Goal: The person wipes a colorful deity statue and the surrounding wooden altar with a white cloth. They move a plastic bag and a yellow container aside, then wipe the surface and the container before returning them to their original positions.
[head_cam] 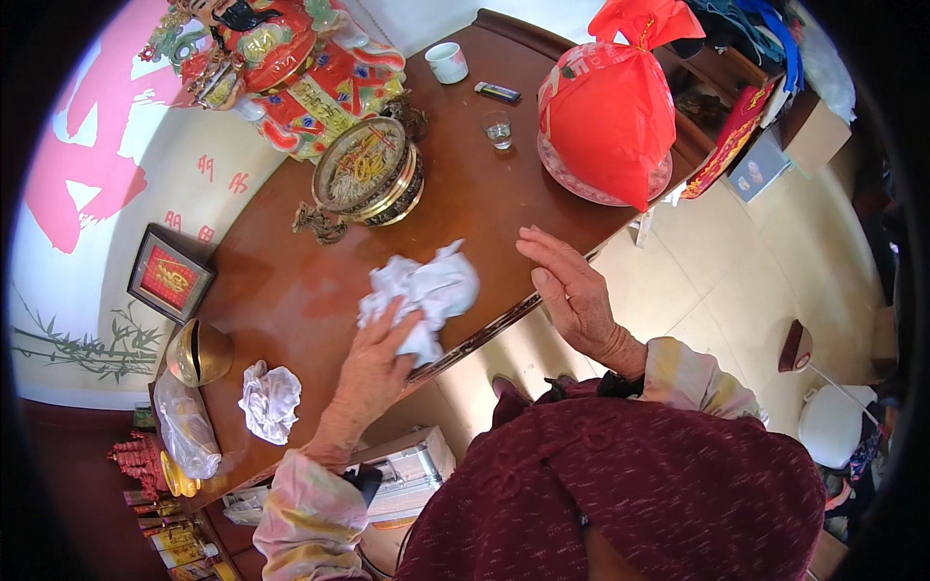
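Note:
My left hand (374, 367) lies with spread fingers on a crumpled white cloth (429, 283), pressing it on the brown wooden altar table (290, 290). My right hand (570, 290) is raised near the table's front edge, fingers apart and holding nothing. Beyond the cloth stands a brass incense burner (367, 171) holding ash and stick ends, before a colourful ceramic deity statue (298, 72). A second crumpled white cloth (269, 401) lies to the left of my left hand. A small glass of clear liquid (498, 131) stands past my right hand.
At the back are a white cup (446, 63) and a lighter (498, 92). A red plastic bag (610, 116) sits on a patterned plate (665, 178) at right. The left end holds a framed picture (171, 274), a brass bowl-shaped vessel (200, 353) and a clear plastic bag (185, 421).

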Available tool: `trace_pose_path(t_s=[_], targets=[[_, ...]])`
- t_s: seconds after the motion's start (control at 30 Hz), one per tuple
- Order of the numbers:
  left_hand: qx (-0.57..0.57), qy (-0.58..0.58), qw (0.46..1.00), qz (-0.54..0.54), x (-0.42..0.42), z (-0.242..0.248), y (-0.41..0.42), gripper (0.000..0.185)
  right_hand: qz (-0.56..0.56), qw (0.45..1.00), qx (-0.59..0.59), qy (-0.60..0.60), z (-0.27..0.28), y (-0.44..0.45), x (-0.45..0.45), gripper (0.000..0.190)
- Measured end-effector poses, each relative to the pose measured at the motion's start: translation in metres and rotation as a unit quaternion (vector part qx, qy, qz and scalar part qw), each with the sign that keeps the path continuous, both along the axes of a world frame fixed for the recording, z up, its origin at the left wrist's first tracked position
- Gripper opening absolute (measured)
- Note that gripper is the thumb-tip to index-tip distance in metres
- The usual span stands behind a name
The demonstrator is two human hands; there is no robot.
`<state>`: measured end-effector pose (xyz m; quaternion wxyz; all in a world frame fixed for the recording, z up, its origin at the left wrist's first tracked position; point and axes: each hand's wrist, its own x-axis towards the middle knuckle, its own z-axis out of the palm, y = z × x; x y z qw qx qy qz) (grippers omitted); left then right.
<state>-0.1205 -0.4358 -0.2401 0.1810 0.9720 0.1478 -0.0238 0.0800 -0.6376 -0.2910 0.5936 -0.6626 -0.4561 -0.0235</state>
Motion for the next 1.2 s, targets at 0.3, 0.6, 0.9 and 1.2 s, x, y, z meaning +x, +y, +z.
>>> trace_pose_path(t_s=[0.3, 0.6, 0.9, 1.2], targets=[[0.037, -0.099, 0.986, -0.125, 0.080, -0.010, -0.011, 0.050, -0.081, 0.996, -0.004, -0.046, -0.009, 0.022, 0.030, 0.029], [0.149, -0.085, 0.982, -0.082, 0.202, -0.031, 0.025, 0.042, -0.113, 0.983, -0.103, -0.103, -0.012, 0.029, 0.035, 0.039], [0.123, 0.023, 0.988, 0.087, 0.253, -0.031, 0.032, 0.039, -0.112, 0.977, -0.111, -0.143, -0.013, 0.028, 0.034, 0.041], [0.183, 0.006, 0.980, 0.081, 0.269, -0.036, 0.037, 0.039, -0.121, 0.968, -0.125, -0.178, -0.017, 0.030, 0.034, 0.042]])
